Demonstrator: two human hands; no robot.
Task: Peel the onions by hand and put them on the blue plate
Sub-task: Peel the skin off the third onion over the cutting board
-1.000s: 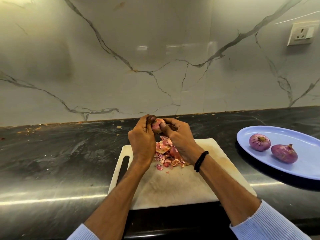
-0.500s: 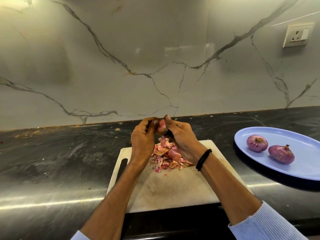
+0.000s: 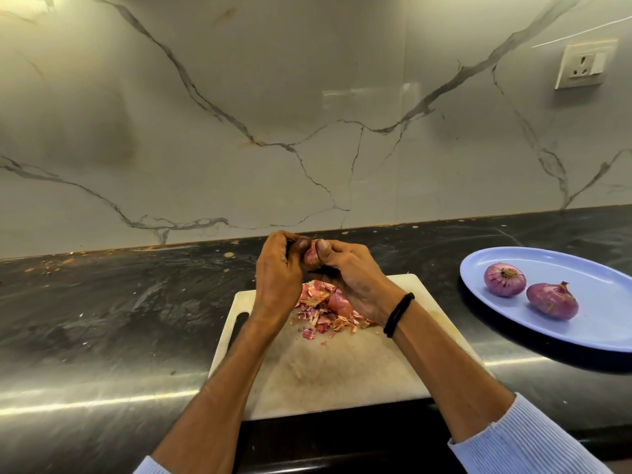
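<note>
1. The left hand [image 3: 277, 275] is curling its grip round the left side of a small red onion [image 3: 311, 257], with the thumb tip pressing on the onion's top.
2. The right hand [image 3: 352, 271] is closing its grip on the same onion from the right, thumb set against the skin and fingers wrapped underneath.
3. Both thumbs are meeting at the onion's crown. They may be pinching a wisp of dry skin there, though the view is too small to be sure.
4. The onion is being held in the air above the far edge of the white cutting board [image 3: 342, 371], over a heap of pink peelings [image 3: 316, 311].
5. Another onion [image 3: 339, 301] is lying in that heap, partly hidden by the right wrist.
6. Two peeled onions [image 3: 504, 279] are resting side by side on the blue plate [image 3: 602, 333], which is sitting on the dark counter [image 3: 102, 319] well to the right of the board.
</note>
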